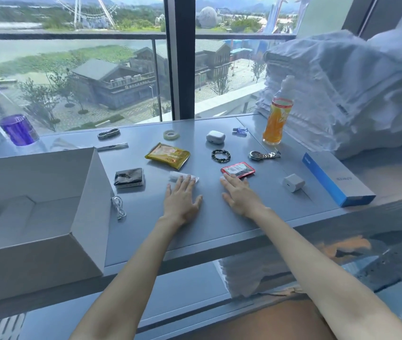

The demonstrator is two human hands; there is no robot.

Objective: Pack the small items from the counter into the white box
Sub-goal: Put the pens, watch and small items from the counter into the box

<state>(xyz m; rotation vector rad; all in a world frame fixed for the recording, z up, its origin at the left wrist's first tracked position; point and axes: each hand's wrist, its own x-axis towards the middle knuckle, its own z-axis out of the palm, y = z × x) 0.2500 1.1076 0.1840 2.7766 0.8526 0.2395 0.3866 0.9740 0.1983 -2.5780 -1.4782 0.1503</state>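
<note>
The open white box [82, 192] stands at the left of the grey counter [195, 229]. My left hand [182, 198] lies flat, fingertips on a small white packet [175, 176]. My right hand [239, 195] lies flat too, fingertips touching a red packet [238, 169]. Spread around are a yellow sachet [167, 155], a black pouch [129, 177], a white cable [118, 207], a bead bracelet [221, 155], a wristwatch [263, 155], a white earbud case [215, 137], a tape roll [171, 134], a white charger cube [293, 182], a blue clip [240, 130] and a dark chain bracelet [108, 133].
An orange drink bottle [276, 119] stands at the back right beside a stack of white linen [342, 94]. A long blue and white box [335, 177] lies on the right. A purple-capped water bottle [13, 123] stands at the far left. A window runs behind the counter.
</note>
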